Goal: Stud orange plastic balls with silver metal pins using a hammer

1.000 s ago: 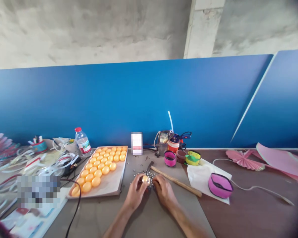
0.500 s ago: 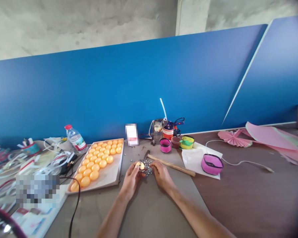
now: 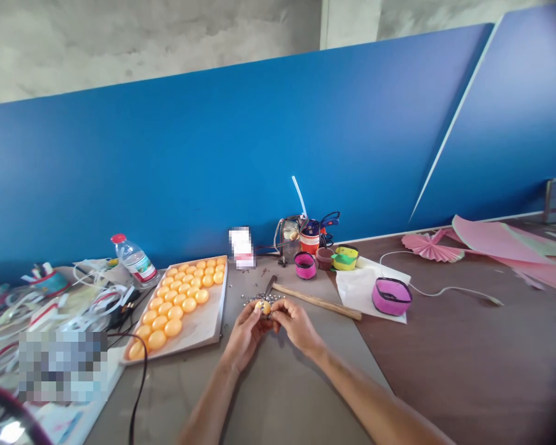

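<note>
My left hand point(image 3: 244, 331) and my right hand point(image 3: 294, 322) meet over the grey tabletop, both closed around a small orange ball point(image 3: 262, 306) held between the fingertips. Just beyond the ball lies a scatter of small shiny metal bits point(image 3: 264, 298). A hammer point(image 3: 313, 299) with a wooden handle lies right behind my right hand, its head by the metal bits. To the left of my left hand stands a white tray point(image 3: 207, 326) carrying several rows of orange balls point(image 3: 178, 300).
Pink pot point(image 3: 304, 265), yellow-green pot point(image 3: 345, 258) and tool cup point(image 3: 310, 239) stand by the blue wall. A pink pouch point(image 3: 391, 296) rests on white paper. Water bottle point(image 3: 132, 260), white strips and a black cable point(image 3: 139, 383) crowd the left; pink paper fans point(image 3: 433, 245) lie right.
The view has tilted and shifted, so everything sits a little higher and further left in the picture. Both hands have lifted the orange ball slightly off the metal bits, still pinching it together.
</note>
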### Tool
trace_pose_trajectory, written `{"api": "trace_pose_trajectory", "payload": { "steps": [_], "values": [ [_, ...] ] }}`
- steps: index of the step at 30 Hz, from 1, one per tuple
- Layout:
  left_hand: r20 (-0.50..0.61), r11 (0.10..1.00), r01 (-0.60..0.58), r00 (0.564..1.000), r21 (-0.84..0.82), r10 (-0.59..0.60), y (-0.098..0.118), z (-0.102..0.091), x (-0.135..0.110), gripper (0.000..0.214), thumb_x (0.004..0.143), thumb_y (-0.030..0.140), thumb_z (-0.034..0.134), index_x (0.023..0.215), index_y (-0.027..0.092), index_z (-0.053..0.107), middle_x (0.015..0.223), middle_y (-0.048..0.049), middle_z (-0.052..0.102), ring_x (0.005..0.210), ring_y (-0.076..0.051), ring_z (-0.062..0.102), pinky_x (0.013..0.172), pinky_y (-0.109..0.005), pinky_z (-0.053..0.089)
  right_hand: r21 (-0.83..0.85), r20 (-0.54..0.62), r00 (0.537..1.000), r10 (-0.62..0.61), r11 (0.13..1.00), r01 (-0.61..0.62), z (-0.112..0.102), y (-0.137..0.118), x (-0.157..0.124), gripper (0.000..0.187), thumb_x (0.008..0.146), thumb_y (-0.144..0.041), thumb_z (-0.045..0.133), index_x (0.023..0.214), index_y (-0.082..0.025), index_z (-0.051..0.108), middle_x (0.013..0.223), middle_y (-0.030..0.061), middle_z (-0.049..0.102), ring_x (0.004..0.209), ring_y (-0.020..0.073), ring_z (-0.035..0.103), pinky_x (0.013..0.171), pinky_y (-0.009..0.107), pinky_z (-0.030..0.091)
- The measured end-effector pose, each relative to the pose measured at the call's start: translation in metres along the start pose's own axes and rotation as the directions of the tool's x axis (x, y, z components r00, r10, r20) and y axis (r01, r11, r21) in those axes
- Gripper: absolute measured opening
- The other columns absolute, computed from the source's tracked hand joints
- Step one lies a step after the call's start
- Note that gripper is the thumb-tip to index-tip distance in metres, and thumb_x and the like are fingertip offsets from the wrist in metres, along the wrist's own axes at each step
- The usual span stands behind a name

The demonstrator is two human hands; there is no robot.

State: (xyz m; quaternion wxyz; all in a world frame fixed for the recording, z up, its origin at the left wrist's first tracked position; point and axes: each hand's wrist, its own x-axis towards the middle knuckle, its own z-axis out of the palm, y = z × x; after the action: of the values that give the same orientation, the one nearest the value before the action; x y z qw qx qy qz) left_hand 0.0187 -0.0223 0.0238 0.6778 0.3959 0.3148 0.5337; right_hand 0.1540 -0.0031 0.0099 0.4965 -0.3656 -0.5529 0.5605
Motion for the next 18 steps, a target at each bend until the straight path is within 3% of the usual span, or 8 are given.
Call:
{"api": "trace_pose_trajectory", "payload": {
  "steps": [4,9,18],
  "values": [
    [-0.045,1.000,0.022,0.999,-0.012,-0.023,-0.0044,-0.0028,0.0009,0.027,0.077,0.033,0.061,0.097,0.016,0.058,0.086,-0.0052,0.065,0.076,-0.017,0.061,0.074,-0.031,0.046,-0.098,-0.038,0.998,-0.042,0.994,0.038,-0.0016,0.0017,-0.0006,0.008,0.075,-0.025,0.051,0.073,-0.018,0.053,0.058,-0.0049,0.048,0.051,0.0082,0.043,0.051,0.020,0.035],
    [-0.102,0.999,0.028,0.994,0.027,-0.025,-0.0071,-0.0052,0.0006,0.029,0.074,0.036,0.064,0.096,0.017,0.060,0.089,-0.0044,0.065,0.077,-0.015,0.060,0.076,-0.030,0.046,-0.181,-0.041,0.991,-0.126,0.976,0.117,-0.0010,-0.0006,-0.0019,0.010,0.077,-0.025,0.051,0.073,-0.018,0.056,0.073,-0.0006,0.055,0.068,0.0113,0.050,0.061,0.021,0.041],
    [-0.090,0.997,-0.017,0.996,0.079,0.024,-0.0078,-0.0029,0.0006,0.028,0.075,0.035,0.062,0.096,0.016,0.059,0.091,-0.0050,0.063,0.078,-0.016,0.059,0.076,-0.031,0.047,-0.089,-0.037,0.998,-0.042,0.995,0.038,0.0015,0.0021,-0.0020,0.012,0.076,-0.029,0.054,0.073,-0.018,0.057,0.065,-0.0030,0.053,0.057,0.0088,0.044,0.056,0.020,0.038]
  ]
}}
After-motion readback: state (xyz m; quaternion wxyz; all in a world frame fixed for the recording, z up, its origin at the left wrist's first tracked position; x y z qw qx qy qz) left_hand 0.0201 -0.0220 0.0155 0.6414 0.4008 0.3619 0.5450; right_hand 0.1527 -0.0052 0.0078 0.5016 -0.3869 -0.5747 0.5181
